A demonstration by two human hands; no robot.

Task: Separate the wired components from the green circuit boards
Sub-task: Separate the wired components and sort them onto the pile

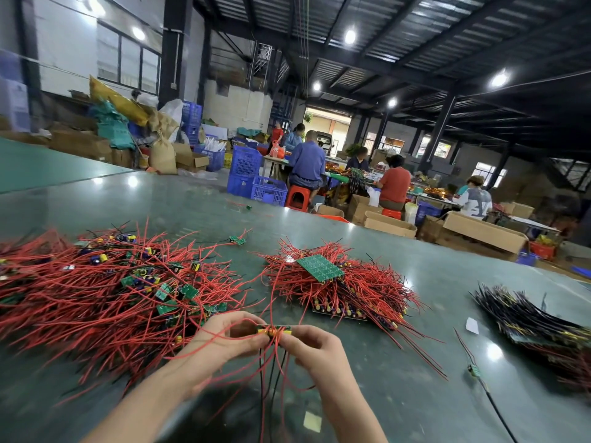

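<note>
1. A single head-worn view looks forward and down from the person's own position, close over the glossy dark green worktable (367,257).
2. The wide lens bends the table's edges; the left hand (224,342) and right hand (315,348) sit near the lower centre.
3. The upper half reaches the dim workshop hall beyond, with the dark corrugated metal ceiling (415,33) in view.

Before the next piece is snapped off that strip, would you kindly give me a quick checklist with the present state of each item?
1. Left hand pinches the board strip: ok.
2. Right hand pinches the strip's other end: ok.
3. Strip lifted off the table: ok.
4. Red wires hang free below: ok.
5. Break line between the hands: cannot tell, blurred.
6. Pile of separated pieces beside the left hand: ok.
</note>
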